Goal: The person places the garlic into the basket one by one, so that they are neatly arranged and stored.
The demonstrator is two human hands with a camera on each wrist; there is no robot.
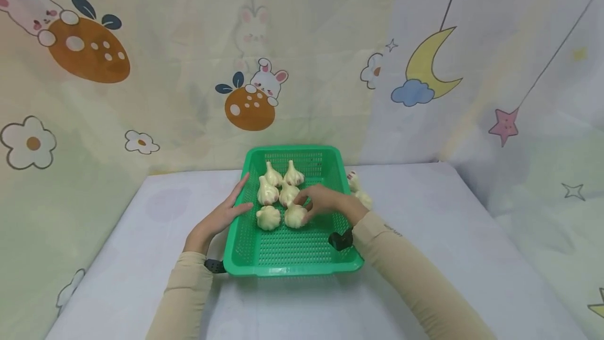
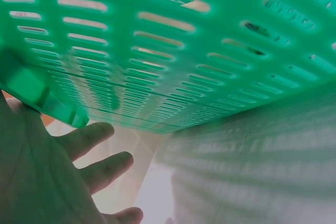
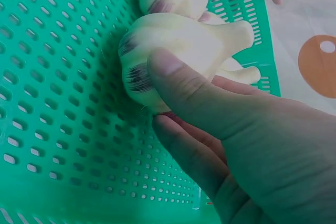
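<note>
- Six cream-white garlic bulbs with thick stems (image 1: 268,191) show inside the shallow, rectangular green plastic basket with perforated walls (image 1: 292,269) in the head view, standing in three rows of two. Two more pale bulbs (image 1: 362,199) lie outside it on the white-covered table (image 1: 424,214), just beside its right wall.
- In that same view the right hand (image 1: 325,199) reaches over the right wall and pinches the right-hand bulb of the nearest row (image 1: 295,216). The left hand (image 1: 219,219) is at the left wall, fingers straight and spread, thumb reaching over the rim. The step in hand looks like placing or straightening that bulb; the next move seems to call for a gentle release that leaves its neighbours undisturbed.
- From the left wrist, the slotted outer face of the basket appears, hidden from the head camera, along with the left palm and wide-apart fingers, which hold nothing. No bulb can be made out clearly here.
- From the right wrist, the thumb presses the held bulb's side with fingers curled beneath. Dark purple streaks and its stem, covered by the hand from above, come into sight. Whether it bears on the basket floor, I cannot tell.
</note>
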